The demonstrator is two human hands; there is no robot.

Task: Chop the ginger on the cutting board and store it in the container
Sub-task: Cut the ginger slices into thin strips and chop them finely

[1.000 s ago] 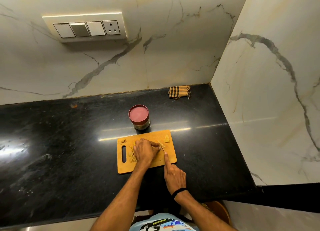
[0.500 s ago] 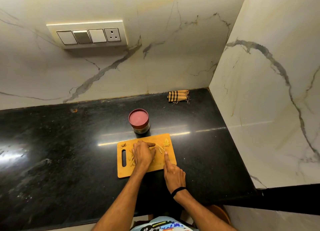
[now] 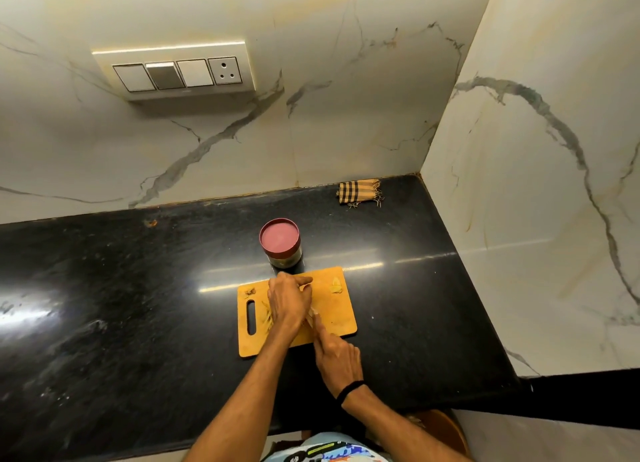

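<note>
An orange cutting board [image 3: 343,319] with a handle slot lies on the black counter. My left hand [image 3: 289,300] is curled over the ginger at the board's middle, hiding most of it. Thin ginger strips [image 3: 267,318] show just left of that hand. My right hand [image 3: 337,356] grips a knife [image 3: 312,315], index finger stretched along the pale blade, which touches the left hand's fingers. A small ginger piece [image 3: 335,286] sits at the board's far right corner. The container [image 3: 280,241], a small jar with a red lid on, stands right behind the board.
A striped folded cloth [image 3: 360,191] lies at the back near the corner. A marble side wall [image 3: 519,219] bounds the counter on the right. A switch plate [image 3: 176,72] is on the back wall. The counter's front edge runs below my forearms.
My right hand and the knife have slid left, from the board's right part up against my left hand. The left hand stays over the ginger. The view has tilted slightly.
</note>
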